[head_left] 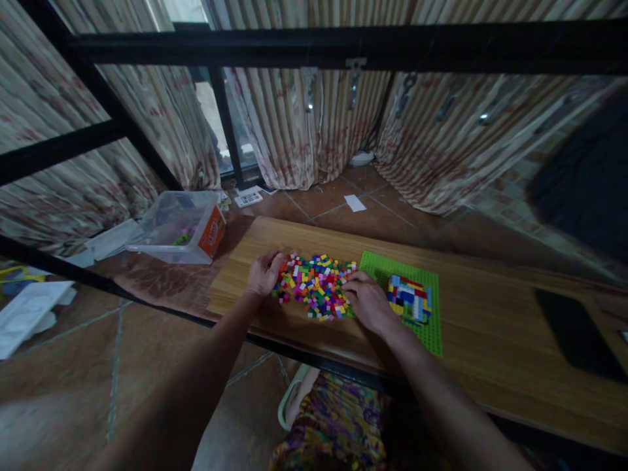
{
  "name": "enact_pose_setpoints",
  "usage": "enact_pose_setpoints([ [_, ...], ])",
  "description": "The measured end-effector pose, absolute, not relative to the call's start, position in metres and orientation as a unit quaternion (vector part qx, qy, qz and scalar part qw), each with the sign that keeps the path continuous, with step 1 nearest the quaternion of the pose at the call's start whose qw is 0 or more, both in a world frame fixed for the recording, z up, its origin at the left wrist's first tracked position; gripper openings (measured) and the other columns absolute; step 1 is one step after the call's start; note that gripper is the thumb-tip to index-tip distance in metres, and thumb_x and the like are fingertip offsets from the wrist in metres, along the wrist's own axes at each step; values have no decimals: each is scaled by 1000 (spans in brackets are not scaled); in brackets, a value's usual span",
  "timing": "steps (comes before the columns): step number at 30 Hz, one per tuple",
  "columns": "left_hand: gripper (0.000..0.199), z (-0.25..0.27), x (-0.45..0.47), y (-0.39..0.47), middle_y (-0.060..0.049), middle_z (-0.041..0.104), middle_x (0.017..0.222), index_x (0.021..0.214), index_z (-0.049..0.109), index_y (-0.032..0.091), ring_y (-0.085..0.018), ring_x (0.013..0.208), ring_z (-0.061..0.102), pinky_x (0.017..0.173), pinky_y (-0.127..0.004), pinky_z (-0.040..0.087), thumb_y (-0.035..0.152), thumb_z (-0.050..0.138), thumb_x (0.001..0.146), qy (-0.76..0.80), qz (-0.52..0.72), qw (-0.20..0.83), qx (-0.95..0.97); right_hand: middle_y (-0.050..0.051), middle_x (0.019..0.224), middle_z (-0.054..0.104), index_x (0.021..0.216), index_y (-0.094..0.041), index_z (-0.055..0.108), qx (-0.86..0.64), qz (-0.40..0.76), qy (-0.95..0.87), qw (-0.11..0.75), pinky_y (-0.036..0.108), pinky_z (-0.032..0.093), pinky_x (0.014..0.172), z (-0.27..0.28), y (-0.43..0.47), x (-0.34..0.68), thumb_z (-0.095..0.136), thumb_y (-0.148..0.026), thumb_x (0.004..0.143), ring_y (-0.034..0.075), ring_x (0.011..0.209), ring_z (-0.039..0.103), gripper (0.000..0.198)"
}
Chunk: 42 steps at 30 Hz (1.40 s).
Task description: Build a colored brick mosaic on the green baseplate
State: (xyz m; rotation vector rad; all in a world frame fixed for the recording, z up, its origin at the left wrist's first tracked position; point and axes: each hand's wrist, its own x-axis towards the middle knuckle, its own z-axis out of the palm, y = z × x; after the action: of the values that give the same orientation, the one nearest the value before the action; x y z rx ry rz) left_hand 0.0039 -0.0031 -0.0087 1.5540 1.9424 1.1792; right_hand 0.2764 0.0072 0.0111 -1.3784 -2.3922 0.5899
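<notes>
A pile of small, many-coloured toy bricks (316,284) is spread on the wooden board. At its left edge rests my left hand (263,273), thumb and fingers a little apart and loosely bent against the bricks. My right hand (367,297) reaches over the pile's right side, its fingertips drawn together among the bricks. Whatever lies between those fingertips is too small to make out. Just right of that hand, a green baseplate (432,340) carries a low block built of blue, yellow, red and white bricks (409,299); my right hand covers part of the plate's left side.
A clear plastic box (161,222) with an orange label and some bricks inside stands left of the board (483,320). A dark flat object (579,333) lies at the right. Beyond the board are a black metal frame (314,47), curtains and a tiled floor with papers.
</notes>
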Motion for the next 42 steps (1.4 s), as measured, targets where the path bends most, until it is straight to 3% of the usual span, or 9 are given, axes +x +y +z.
enact_pose_setpoints([
  [4, 38, -12, 3, -2, -6, 75, 96, 94, 71, 17, -20, 93, 67, 86, -28, 50, 44, 45, 87, 701, 421, 190, 542, 9, 107, 63, 91, -19, 76, -491, 204, -831, 165, 32, 45, 96, 10, 7, 279, 53, -7, 86, 19, 97, 62, 27],
  [9, 40, -15, 2, -1, -7, 76, 92, 100, 71, 16, -21, 92, 68, 86, -29, 51, 44, 46, 86, 702, 431, 191, 535, 8, 101, 62, 86, -20, 75, -482, 202, -837, 164, 32, 47, 90, 10, 11, 275, 61, -12, 82, 20, 94, 61, 16],
  [14, 40, -14, 4, -1, -7, 76, 91, 101, 71, 16, -22, 90, 69, 84, -31, 52, 44, 48, 86, 702, 435, 192, 530, 6, 99, 62, 94, -23, 74, -465, 220, -829, 221, 34, 48, 87, 1, 12, 269, 61, -15, 83, 20, 92, 61, 19],
  [21, 43, -14, 2, -2, -9, 75, 94, 102, 70, 14, -23, 92, 69, 86, -31, 51, 46, 48, 85, 698, 433, 193, 537, 5, 87, 66, 78, -21, 70, -470, 258, -786, 309, 32, 48, 76, 11, 1, 270, 62, -21, 84, 18, 80, 62, 10],
  [25, 45, -14, 1, 0, -9, 75, 95, 103, 70, 15, -23, 93, 68, 87, -32, 51, 48, 47, 85, 697, 433, 191, 539, 2, 77, 70, 80, -21, 69, -501, 385, -667, 395, 30, 50, 67, 24, -27, 284, 64, -34, 83, 17, 69, 64, 14],
  [30, 43, -16, -2, 1, -9, 75, 101, 98, 71, 16, -23, 97, 67, 88, -32, 51, 48, 46, 85, 699, 419, 179, 551, 1, 69, 71, 81, -21, 70, -529, 553, -414, 494, 29, 54, 57, 30, -58, 327, 80, -45, 66, 17, 63, 67, 30],
  [36, 44, -16, -3, 3, -8, 75, 99, 100, 69, 16, -23, 95, 68, 90, -33, 51, 50, 47, 84, 706, 420, 183, 539, 2, 71, 73, 82, -21, 76, -609, 470, -340, 541, 29, 56, 62, 25, -70, 387, 86, -42, 55, 15, 61, 66, 36],
  [42, 41, -7, -1, 1, -9, 74, 102, 97, 69, 18, -26, 100, 67, 91, -37, 51, 50, 48, 83, 718, 394, 174, 547, 4, 70, 73, 81, -18, 75, -657, 395, -368, 526, 33, 55, 61, 11, -60, 406, 81, -49, 57, 18, 61, 65, 39],
])
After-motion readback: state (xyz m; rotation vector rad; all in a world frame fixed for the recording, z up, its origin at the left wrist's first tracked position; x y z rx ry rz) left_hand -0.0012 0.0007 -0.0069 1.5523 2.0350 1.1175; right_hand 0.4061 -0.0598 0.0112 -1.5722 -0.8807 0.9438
